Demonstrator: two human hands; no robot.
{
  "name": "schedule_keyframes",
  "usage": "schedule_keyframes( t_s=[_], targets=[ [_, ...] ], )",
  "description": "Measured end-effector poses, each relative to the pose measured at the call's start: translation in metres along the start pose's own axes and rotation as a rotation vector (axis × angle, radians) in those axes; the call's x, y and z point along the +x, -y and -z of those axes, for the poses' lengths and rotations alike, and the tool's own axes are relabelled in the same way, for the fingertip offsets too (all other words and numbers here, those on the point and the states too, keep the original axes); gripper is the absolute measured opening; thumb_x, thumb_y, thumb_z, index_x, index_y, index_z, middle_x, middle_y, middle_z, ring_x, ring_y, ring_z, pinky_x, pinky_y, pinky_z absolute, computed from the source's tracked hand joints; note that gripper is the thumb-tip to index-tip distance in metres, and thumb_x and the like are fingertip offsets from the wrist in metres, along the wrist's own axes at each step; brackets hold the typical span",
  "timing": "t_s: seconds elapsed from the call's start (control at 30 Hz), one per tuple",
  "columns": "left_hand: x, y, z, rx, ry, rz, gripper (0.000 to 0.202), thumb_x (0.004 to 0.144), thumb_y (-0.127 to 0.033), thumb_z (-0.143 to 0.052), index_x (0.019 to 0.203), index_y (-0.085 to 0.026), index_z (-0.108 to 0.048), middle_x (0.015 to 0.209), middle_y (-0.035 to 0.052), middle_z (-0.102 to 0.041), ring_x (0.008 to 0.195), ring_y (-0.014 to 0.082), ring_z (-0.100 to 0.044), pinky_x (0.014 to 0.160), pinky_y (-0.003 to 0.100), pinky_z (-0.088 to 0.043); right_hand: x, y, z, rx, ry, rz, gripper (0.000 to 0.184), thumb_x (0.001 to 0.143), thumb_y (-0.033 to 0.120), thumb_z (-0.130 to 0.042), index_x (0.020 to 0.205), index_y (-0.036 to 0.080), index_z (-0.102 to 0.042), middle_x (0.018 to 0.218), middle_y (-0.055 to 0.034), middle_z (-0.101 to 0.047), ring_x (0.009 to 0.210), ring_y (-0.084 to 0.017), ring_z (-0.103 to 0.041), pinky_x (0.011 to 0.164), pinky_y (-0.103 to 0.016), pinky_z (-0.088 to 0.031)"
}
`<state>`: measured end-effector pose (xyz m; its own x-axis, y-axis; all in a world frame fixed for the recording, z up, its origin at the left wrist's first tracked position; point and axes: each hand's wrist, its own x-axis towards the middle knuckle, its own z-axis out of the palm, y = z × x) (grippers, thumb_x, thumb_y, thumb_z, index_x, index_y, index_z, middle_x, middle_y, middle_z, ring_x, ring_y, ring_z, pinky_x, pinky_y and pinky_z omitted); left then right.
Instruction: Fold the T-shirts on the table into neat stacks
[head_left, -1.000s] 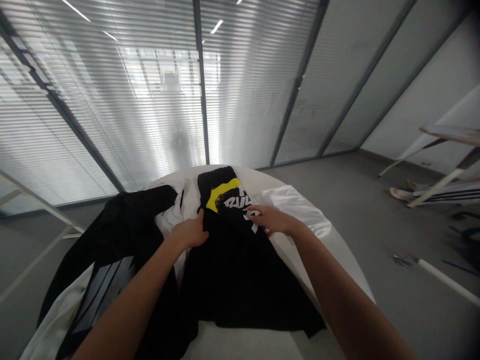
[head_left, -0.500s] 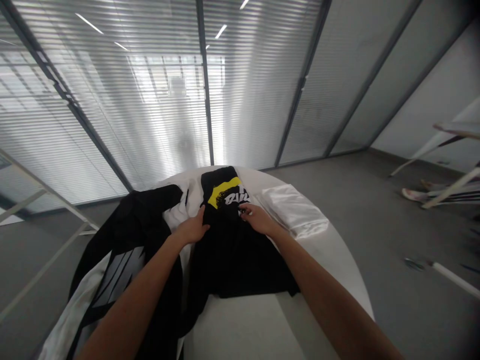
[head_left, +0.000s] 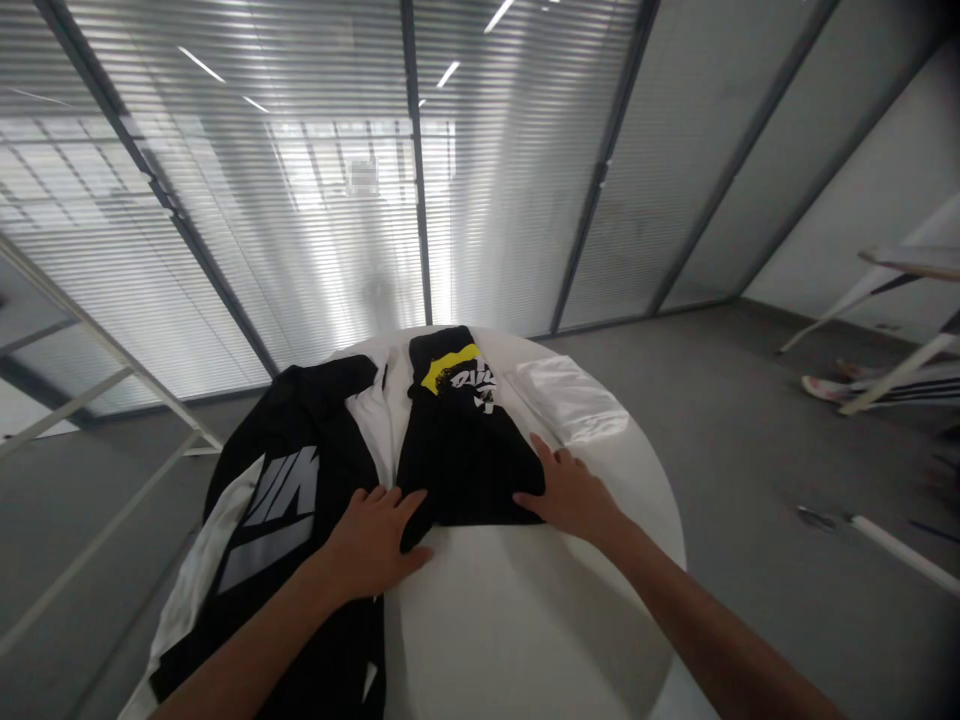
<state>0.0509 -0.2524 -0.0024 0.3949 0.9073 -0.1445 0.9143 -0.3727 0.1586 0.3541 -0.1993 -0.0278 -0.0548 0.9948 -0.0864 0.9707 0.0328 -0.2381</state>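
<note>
A black t-shirt (head_left: 459, 440) with a yellow and white print lies folded into a narrow strip on a round white table (head_left: 525, 620). My left hand (head_left: 375, 540) lies flat, fingers spread, at the shirt's near left corner. My right hand (head_left: 574, 495) lies flat, fingers stretched out, at its near right corner. Both hands press on the near edge of the fold and hold nothing.
A black garment with a grey logo (head_left: 285, 500) and white cloth drape over the table's left side. A clear plastic bag (head_left: 570, 400) lies at the table's far right. Glass walls with blinds stand behind. White table legs (head_left: 885, 330) and a pole (head_left: 900, 555) are on the floor at right.
Both hands have slid from the printed far part of the shirt toward me, to its near edge. The shirt's lower part got folded up, so the shirt lies shorter and narrower now.
</note>
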Motion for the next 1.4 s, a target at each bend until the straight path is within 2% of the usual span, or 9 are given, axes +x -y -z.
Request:
schedule_keyframes(
  t_s=[0.2,0.33,0.57,0.77,0.87,1.0,1.1,1.23,1.4],
  targets=[
    [-0.017,0.002,-0.014,-0.028,-0.059,-0.031,0.047,0.091,-0.039,-0.047,0.137,-0.03,-0.051,0.117,0.0084,-0.064,0.109,0.0275,-0.053,0.095,0.046,-0.035,-0.028,-0.028,-0.001,0.142,0.124,-0.004,0.086,0.081,0.05,-0.062,0.148,0.012,-0.025,0.126,-0.0208,-0.058,0.114,-0.035,-0.058,0.089,-0.04,-0.042],
    [-0.028,0.0,-0.019,-0.004,-0.108,-0.065,0.043,0.093,-0.036,-0.045,0.135,-0.034,-0.054,0.108,0.0066,-0.064,0.104,0.0246,-0.053,0.096,0.045,-0.035,-0.038,-0.04,0.009,0.117,0.138,0.063,0.05,0.083,0.033,-0.06,0.129,0.017,-0.048,0.115,-0.0132,-0.066,0.107,-0.031,-0.062,0.086,-0.036,-0.043],
    [-0.044,-0.012,-0.018,0.021,-0.15,-0.109,0.044,0.093,-0.027,-0.044,0.137,-0.028,-0.05,0.111,0.0073,-0.064,0.104,0.0231,-0.054,0.099,0.046,-0.033,-0.041,-0.061,0.023,0.118,-0.139,0.116,0.04,0.085,0.018,-0.05,0.125,0.02,-0.054,0.116,-0.0102,-0.063,0.105,-0.024,-0.06,0.092,-0.034,-0.043],
    [-0.056,-0.021,-0.014,-0.022,-0.14,-0.204,0.03,0.091,-0.016,-0.042,0.109,-0.027,-0.064,0.097,0.0024,-0.066,0.096,0.0196,-0.057,0.101,0.045,-0.031,-0.055,-0.055,0.05,0.202,-0.46,0.163,0.037,0.09,0.026,-0.046,0.125,0.02,-0.055,0.117,-0.0119,-0.059,0.091,-0.023,-0.062,0.086,-0.036,-0.049],
    [-0.06,-0.022,-0.013,-0.046,-0.12,-0.226,0.029,0.088,-0.014,-0.044,0.104,-0.028,-0.064,0.096,0.0008,-0.066,0.096,0.0193,-0.056,0.103,0.046,-0.028,-0.065,-0.05,0.048,0.29,-0.342,0.262,0.043,0.086,0.023,-0.048,0.129,0.022,-0.051,0.121,-0.0107,-0.055,0.092,-0.021,-0.062,0.088,-0.036,-0.05],
    [-0.06,-0.02,-0.011,-0.063,-0.087,-0.212,0.027,0.083,-0.011,-0.046,0.101,-0.026,-0.06,0.096,0.0003,-0.065,0.097,0.0198,-0.056,0.105,0.047,-0.026,-0.074,-0.05,0.024,0.225,-0.057,0.375,0.08,0.073,0.012,-0.05,0.149,0.026,-0.03,0.14,-0.0108,-0.041,0.119,-0.024,-0.052,0.1,-0.038,-0.045],
    [-0.058,-0.02,-0.013,-0.064,-0.103,-0.18,0.025,0.081,-0.008,-0.044,0.097,-0.024,-0.055,0.09,0.0002,-0.063,0.092,0.0187,-0.057,0.105,0.046,-0.027,-0.076,-0.055,0.005,0.116,-0.021,0.372,0.09,0.066,0.004,-0.047,0.151,0.025,-0.026,0.145,-0.0118,-0.036,0.128,-0.026,-0.045,0.103,-0.04,-0.04],
    [-0.056,-0.02,-0.019,-0.051,-0.141,-0.155,0.02,0.08,-0.008,-0.044,0.092,-0.022,-0.051,0.084,0.0002,-0.059,0.087,0.0182,-0.055,0.103,0.044,-0.03,-0.071,-0.066,-0.006,0.092,-0.13,0.302,0.072,0.074,0.007,-0.047,0.144,0.02,-0.041,0.131,-0.0134,-0.053,0.118,-0.027,-0.052,0.1,-0.043,-0.041],
    [-0.056,-0.019,-0.027,-0.064,-0.198,-0.144,0.02,0.076,-0.005,-0.045,0.086,-0.021,-0.048,0.086,0.001,-0.055,0.089,0.0193,-0.052,0.099,0.043,-0.033,-0.062,-0.081,-0.002,0.399,-0.223,0.294,0.034,0.084,0.016,-0.044,0.112,0.021,-0.064,0.106,-0.0078,-0.065,0.1,-0.023,-0.061,0.091,-0.039,-0.048]
  ],
)
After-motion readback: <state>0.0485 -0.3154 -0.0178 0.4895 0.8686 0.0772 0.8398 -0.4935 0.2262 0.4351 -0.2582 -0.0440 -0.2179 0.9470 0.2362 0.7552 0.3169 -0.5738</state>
